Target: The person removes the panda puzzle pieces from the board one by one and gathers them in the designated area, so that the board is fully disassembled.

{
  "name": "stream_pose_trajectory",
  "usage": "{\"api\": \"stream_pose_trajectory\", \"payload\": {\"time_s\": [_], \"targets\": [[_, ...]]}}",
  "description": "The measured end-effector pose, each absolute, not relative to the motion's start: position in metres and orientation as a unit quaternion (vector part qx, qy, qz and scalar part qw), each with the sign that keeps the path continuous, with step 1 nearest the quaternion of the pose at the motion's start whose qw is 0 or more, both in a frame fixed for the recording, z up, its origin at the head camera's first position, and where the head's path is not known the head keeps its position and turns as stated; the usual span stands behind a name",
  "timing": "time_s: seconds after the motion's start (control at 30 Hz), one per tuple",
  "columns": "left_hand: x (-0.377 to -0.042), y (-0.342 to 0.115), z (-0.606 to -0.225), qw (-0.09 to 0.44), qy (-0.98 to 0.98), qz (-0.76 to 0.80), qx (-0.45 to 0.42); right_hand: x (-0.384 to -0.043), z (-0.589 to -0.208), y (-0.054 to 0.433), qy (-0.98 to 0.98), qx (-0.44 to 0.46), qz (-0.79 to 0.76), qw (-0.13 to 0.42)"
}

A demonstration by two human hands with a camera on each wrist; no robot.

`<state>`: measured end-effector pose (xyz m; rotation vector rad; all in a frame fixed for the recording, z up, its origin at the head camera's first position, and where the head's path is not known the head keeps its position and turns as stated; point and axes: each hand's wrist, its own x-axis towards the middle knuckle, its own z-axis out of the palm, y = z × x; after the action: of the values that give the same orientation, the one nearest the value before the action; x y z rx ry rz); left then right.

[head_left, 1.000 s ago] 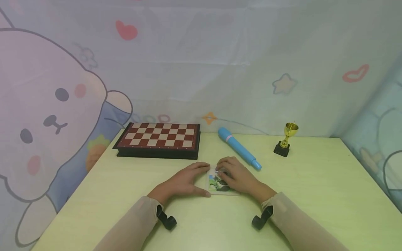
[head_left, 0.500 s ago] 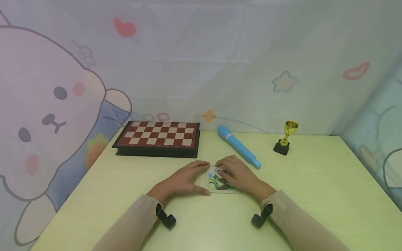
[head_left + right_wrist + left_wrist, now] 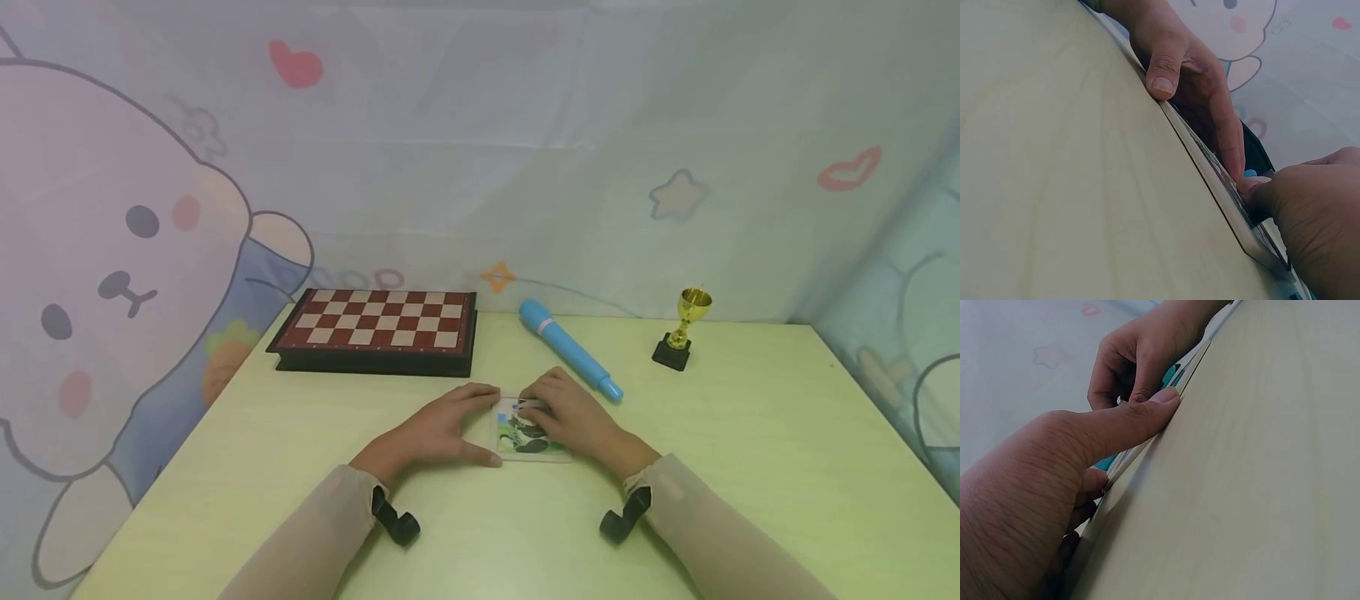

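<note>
Beside the spread left hand, which touches its edge, and under the curled right hand, hold unclear, a picture board lies flat, probably best braced steadily.

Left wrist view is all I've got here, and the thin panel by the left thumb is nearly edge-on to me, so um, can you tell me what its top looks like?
Observer: The head view shows a printed picture with green, blue and black areas on the panel.
Operator: Okay, and what's over at the far left?
Observer: A dark case with red and white squares on top, at the back left of the table.
Operator: Anything over at the far right?
Observer: A small gold trophy, standing upright near the back.
</note>
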<state>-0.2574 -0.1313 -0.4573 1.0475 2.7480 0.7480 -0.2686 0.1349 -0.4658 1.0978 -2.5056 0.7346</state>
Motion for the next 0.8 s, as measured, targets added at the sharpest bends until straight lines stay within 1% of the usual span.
{"api": "stream_pose_trajectory", "payload": {"time_s": [0.27,0.6,0.8], "targets": [[-0.257,-0.1307,-0.4566,0.056,0.903,0.247,0.348,-0.2685,-0.4661,0.1356,-0.873,0.389,0.253,0.15],[-0.2554,-0.1312,-0.4547,0.054,0.902,0.251,0.347,-0.2695,-0.4666,0.1342,-0.864,0.405,0.245,0.173],[-0.2557,-0.1312,-0.454,0.052,0.901,0.251,0.35,-0.2694,-0.4655,0.1348,-0.863,0.408,0.244,0.17]]}}
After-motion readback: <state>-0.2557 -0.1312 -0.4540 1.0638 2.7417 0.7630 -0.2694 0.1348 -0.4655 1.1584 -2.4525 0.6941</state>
